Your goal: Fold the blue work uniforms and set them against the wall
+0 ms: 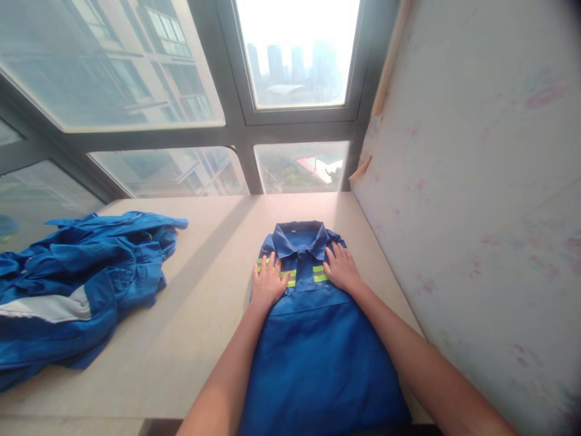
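A blue work jacket point(313, 351) lies flat in front of me, its collar pointing toward the window and its sides folded in. Yellow-green reflective strips cross its chest. My left hand point(269, 282) rests on the left chest and shoulder, fingers spread over the cloth. On the opposite shoulder lies my right hand point(342, 266), also flat with its fingers apart. Neither hand grips the fabric. The lower end of the jacket runs out of view at the bottom.
A crumpled pile of blue clothing point(86, 278) with a pale grey band lies at the left of the light-coloured surface point(200, 303). Grey-framed windows point(236, 133) stand at the back. A floral-papered wall point(472, 181) borders the right side.
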The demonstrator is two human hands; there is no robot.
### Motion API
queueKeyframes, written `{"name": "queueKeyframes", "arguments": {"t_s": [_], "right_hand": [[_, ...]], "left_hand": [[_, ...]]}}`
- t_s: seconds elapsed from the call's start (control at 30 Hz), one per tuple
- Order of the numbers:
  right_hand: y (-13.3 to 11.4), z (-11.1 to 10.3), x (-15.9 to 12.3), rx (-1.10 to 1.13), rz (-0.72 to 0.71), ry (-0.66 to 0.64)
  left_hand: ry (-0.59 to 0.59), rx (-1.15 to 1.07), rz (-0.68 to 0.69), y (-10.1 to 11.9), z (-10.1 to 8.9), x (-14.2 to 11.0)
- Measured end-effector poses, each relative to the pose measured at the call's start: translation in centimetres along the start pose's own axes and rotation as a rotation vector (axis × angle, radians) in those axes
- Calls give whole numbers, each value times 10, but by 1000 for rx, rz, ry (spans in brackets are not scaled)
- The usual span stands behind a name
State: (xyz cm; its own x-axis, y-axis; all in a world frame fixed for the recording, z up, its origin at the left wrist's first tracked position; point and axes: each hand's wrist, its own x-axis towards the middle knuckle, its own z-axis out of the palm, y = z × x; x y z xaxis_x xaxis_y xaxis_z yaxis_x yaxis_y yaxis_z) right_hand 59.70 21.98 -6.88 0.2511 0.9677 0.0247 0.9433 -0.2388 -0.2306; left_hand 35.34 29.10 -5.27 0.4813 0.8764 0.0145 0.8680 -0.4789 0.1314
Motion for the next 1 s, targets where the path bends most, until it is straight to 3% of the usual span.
{"name": "queueKeyframes", "arguments": {"t_s": [0.17, 0.33, 0.43, 0.53, 0.7, 0.83, 1.0], "right_hand": [[-3, -2, -8, 76, -6, 5], [17, -15, -19, 341, -60, 83], [35, -13, -59, 509, -168, 189], [51, -9, -118, 579, -257, 213], [66, -17, -198, 381, -411, 170], [70, -37, -213, 176, -525, 103], [56, -52, -186, 128, -541, 64]], "left_hand": [[48, -92, -9, -6, -2, -12], [118, -399, 99, -29, -17, -23], [193, -489, 219, -54, -17, -59], [179, -427, 344, -77, -15, -108], [107, -216, 553, -96, -30, -161], [-22, -61, 644, -99, -50, -159], [-94, 36, 746, -93, -61, -131]]}}
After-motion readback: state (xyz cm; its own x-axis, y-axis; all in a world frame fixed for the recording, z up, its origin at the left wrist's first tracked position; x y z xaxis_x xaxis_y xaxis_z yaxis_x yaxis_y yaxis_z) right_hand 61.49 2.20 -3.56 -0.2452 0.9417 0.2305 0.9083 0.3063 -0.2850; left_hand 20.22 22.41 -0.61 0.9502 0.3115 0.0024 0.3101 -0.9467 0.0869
